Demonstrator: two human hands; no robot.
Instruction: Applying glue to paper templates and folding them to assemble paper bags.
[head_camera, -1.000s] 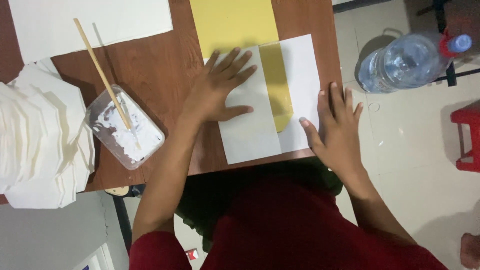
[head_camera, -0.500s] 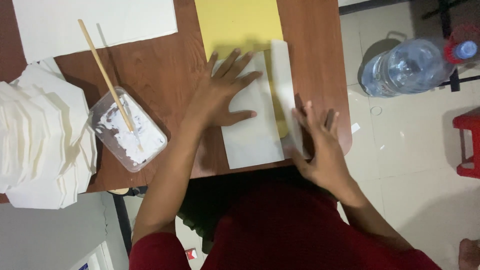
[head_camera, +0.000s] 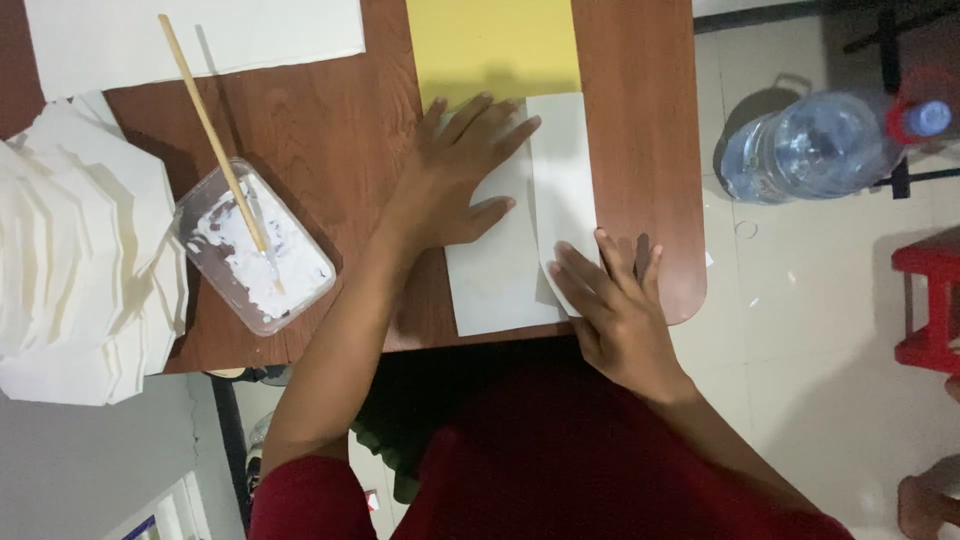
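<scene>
Landmark: the brown wooden table (head_camera: 300, 130); all places below are given against it.
White paper sheet (head_camera: 500, 270): lies flat at the table's near edge, right of centre, its far end overlapping a yellow sheet (head_camera: 490, 45). A long strip on its right side (head_camera: 565, 170) is folded over onto the rest, the fold running away from the person.
Left hand (head_camera: 455, 180): flat on the sheet, fingers spread and pointing to the table's far right, palm down. Open, pressing, gripping nothing.
Right hand (head_camera: 615, 300): at the table's near right corner, fingers spread over the near end of the folded strip. Open and flat; it pins the flap and does not pinch it.
Handling, judged: the sheet looks very light and thin, limp rather than stiff, apt to slide on the smooth wood and to crease or tear if pulled. It appears best held down with flat palms, or lifted by a free edge or corner between thumb and finger.
Glue tub (head_camera: 255, 245): clear plastic tray with white paste, on the table's left part, well apart from both hands; a wooden stick (head_camera: 215, 140) rests in it, tilted towards the far side.
Stack of folded white papers (head_camera: 80, 260): overhangs the table's left edge.
Large white sheet (head_camera: 190, 35): at the table's far left.
Water bottle (head_camera: 810, 145): on the floor, right of the table.
</scene>
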